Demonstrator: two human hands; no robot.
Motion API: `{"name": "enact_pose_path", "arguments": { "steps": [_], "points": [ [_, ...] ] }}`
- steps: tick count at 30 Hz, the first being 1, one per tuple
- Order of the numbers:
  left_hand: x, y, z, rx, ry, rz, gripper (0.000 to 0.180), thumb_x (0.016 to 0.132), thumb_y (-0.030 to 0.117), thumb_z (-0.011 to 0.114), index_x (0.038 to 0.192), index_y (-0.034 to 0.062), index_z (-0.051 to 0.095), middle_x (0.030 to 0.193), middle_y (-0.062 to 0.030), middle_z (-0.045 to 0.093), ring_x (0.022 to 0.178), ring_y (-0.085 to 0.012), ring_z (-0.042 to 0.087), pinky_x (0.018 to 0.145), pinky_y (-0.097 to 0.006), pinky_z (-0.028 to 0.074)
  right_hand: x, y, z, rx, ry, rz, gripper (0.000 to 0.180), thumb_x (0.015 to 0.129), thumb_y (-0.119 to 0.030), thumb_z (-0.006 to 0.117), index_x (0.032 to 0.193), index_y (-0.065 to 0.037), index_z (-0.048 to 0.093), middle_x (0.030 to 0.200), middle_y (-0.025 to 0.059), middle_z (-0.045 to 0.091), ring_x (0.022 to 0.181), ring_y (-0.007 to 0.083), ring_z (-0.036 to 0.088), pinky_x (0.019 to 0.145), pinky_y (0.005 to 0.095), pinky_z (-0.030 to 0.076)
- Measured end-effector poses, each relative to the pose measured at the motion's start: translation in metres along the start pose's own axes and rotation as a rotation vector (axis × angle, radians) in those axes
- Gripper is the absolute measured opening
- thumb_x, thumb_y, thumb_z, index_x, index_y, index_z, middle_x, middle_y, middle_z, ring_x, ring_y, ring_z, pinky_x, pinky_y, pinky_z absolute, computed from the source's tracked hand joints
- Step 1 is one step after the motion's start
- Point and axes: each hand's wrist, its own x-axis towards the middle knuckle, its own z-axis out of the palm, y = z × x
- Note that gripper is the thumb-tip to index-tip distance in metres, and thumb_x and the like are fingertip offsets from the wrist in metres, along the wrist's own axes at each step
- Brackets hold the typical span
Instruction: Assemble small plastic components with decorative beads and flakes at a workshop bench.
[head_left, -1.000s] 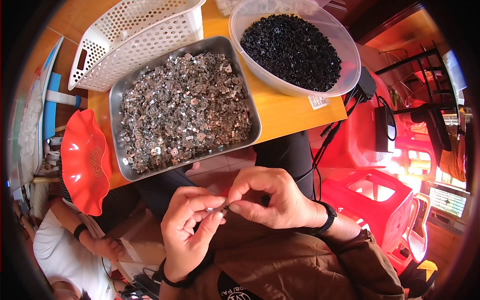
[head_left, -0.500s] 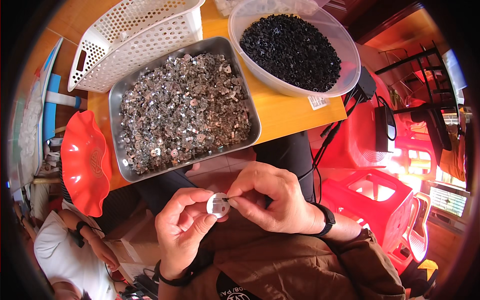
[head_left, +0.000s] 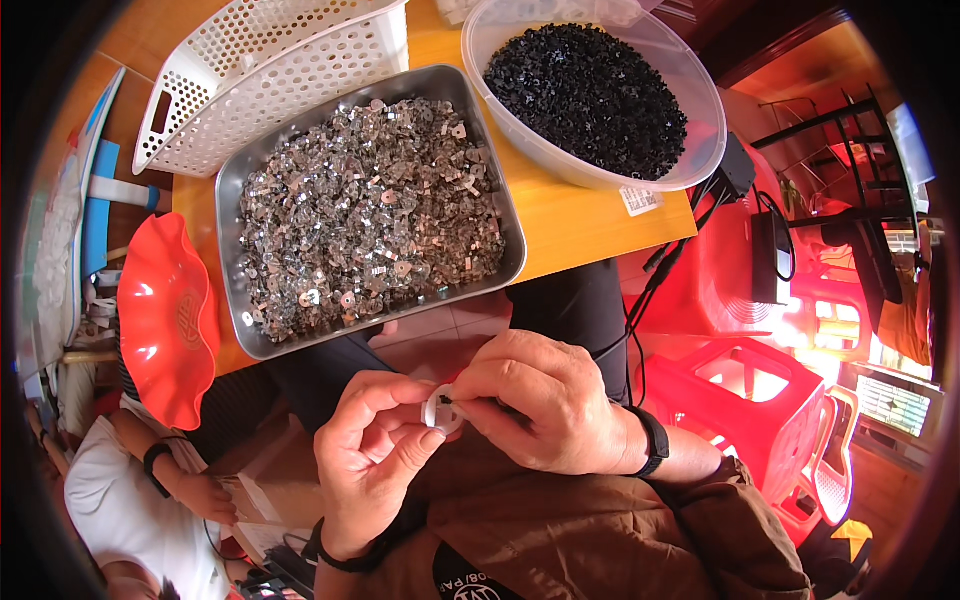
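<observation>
Above my lap, my left hand (head_left: 365, 450) pinches a small round white part (head_left: 440, 412) between thumb and fingertips. My right hand (head_left: 545, 405) is closed at the part's right side, its thumb and index finger pressed against it. A tiny black piece (head_left: 446, 400) shows at those right fingertips, against the white part; its exact shape is too small to tell. Just beyond my hands, a metal tray (head_left: 519, 262) holds many small shiny metal pieces (head_left: 370, 215). Farther right, a clear plastic tub (head_left: 706, 150) is filled with small black pieces (head_left: 590, 100).
A white perforated basket (head_left: 290, 85) stands behind the tray on the orange table (head_left: 570, 240). At left is a red wavy-edged dish (head_left: 165, 320). Red stools (head_left: 740, 410) and black cables (head_left: 640, 310) are on the right. Another person in a white shirt (head_left: 130, 500) sits lower left.
The white part has turned from facing up to a more edge-on tilt. My right fingers have moved slightly onto it, with the black piece against it. The view has shifted slightly.
</observation>
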Motion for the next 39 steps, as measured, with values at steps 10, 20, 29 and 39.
{"name": "enact_pose_path", "arguments": {
  "steps": [10, 20, 29, 39],
  "points": [
    [0.001, 0.004, 0.004, 0.035, -0.002, 0.003, 0.025, 0.080, -0.009, 0.063, 0.104, -0.0083, 0.055, 0.103, -0.0095, 0.051, 0.090, -0.0196, 0.063, 0.081, -0.030, 0.053, 0.000, -0.003, -0.001, -0.096, -0.003, -0.080, 0.025, 0.066, 0.002, 0.070, 0.088, -0.003, 0.060, 0.079, 0.0067, 0.057, 0.063, 0.0213, 0.058, 0.049, 0.0298, 0.047],
    [0.002, 0.000, 0.007, 0.087, 0.022, 0.026, 0.022, 0.081, -0.010, 0.062, 0.102, -0.0078, 0.056, 0.100, -0.0079, 0.052, 0.089, -0.0179, 0.063, 0.081, -0.028, 0.052, 0.001, -0.004, -0.004, -0.163, -0.078, -0.081, 0.026, 0.065, 0.003, 0.069, 0.088, -0.003, 0.059, 0.080, 0.0068, 0.055, 0.065, 0.0218, 0.058, 0.050, 0.0297, 0.048],
    [0.003, -0.002, 0.009, 0.082, 0.042, 0.024, 0.020, 0.081, -0.010, 0.062, 0.100, -0.0080, 0.055, 0.096, -0.0069, 0.052, 0.090, -0.0175, 0.063, 0.083, -0.029, 0.053, 0.002, 0.000, -0.001, -0.170, -0.101, -0.087, 0.023, 0.065, -0.002, 0.067, 0.086, -0.003, 0.057, 0.080, 0.0060, 0.053, 0.068, 0.0219, 0.057, 0.050, 0.0303, 0.048],
    [0.003, -0.010, 0.006, 0.178, 0.053, 0.058, 0.021, 0.081, -0.010, 0.061, 0.100, -0.0075, 0.053, 0.099, -0.0087, 0.051, 0.092, -0.0183, 0.062, 0.081, -0.029, 0.054, 0.002, 0.005, 0.000, -0.237, -0.147, -0.127, 0.024, 0.065, 0.000, 0.072, 0.087, -0.004, 0.061, 0.080, 0.0063, 0.056, 0.066, 0.0220, 0.058, 0.051, 0.0292, 0.048]
  ]
}}
